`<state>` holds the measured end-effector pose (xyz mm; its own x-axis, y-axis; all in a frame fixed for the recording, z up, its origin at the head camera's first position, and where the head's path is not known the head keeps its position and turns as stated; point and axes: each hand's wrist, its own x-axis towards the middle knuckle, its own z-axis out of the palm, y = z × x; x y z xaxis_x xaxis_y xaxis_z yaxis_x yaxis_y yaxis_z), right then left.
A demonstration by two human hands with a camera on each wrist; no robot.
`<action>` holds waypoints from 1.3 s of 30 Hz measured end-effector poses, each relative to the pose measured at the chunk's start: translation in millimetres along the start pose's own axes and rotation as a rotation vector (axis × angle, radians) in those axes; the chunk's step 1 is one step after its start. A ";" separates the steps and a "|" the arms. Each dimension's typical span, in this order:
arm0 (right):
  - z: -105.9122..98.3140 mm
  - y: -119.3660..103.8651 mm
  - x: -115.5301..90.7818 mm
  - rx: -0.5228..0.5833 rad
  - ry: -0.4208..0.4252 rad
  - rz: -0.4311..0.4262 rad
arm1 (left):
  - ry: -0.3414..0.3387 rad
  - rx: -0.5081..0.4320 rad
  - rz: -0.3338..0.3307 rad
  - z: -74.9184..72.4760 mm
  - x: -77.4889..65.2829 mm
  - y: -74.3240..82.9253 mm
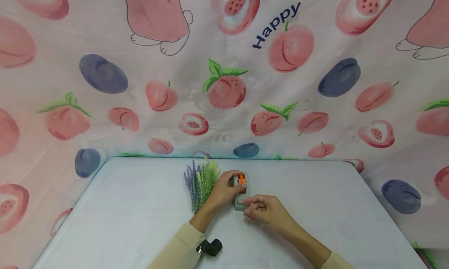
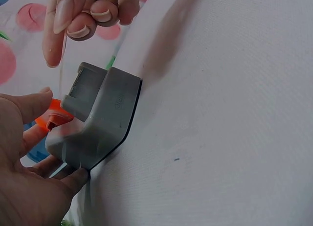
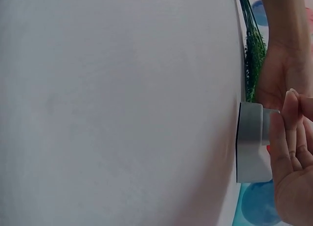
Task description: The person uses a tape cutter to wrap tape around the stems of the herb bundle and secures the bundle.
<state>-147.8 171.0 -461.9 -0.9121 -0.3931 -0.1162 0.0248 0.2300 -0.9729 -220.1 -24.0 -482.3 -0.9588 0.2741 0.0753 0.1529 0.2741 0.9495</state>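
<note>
A grey tape dispenser (image 1: 240, 207) stands on the white table, with an orange hub (image 1: 241, 179) in its far part. My left hand (image 1: 223, 189) grips the dispenser from the left, thumb by the orange hub and fingers reaching around the far end and down to the base. Over the near, cutter end, my right hand (image 1: 268, 210) pinches with thumb and index finger. In the left wrist view, a faint clear strip of tape (image 2: 61, 79) runs between those fingertips and the dispenser. The right wrist view shows the dispenser's side (image 3: 250, 138) partly covered by the right fingers.
Purple and yellow-green artificial lavender sprigs (image 1: 203, 183) lie left of the dispenser, partly behind the left forearm. A black wrist-worn device (image 1: 211, 247) sits at the left cuff. Fruit-printed cloth (image 1: 224, 124) rises behind the table (image 1: 315, 195).
</note>
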 end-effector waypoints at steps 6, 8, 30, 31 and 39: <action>0.8 -3.0 -3.1 -0.012 -0.001 0.018 | -0.007 -0.014 0.004 -0.1 0.3 -0.4; 1.6 -2.8 -4.4 -0.015 -0.006 0.024 | -0.007 -0.013 0.005 0.0 0.6 -0.3; 1.2 1.5 -10.3 -0.036 -0.053 0.010 | -0.012 0.007 -0.010 -2.3 -1.5 2.5; 1.3 2.0 -10.5 -0.038 -0.058 0.011 | -0.012 0.015 -0.010 -2.1 -1.4 2.2; 0.4 5.5 -13.7 -0.050 -0.097 0.002 | -0.002 0.029 -0.024 0.0 0.0 1.7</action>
<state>-135.1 177.3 -465.7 -0.8684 -0.4760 -0.1391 0.0039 0.2739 -0.9618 -219.8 -23.6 -480.7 -0.9617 0.2691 0.0520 0.1370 0.3073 0.9417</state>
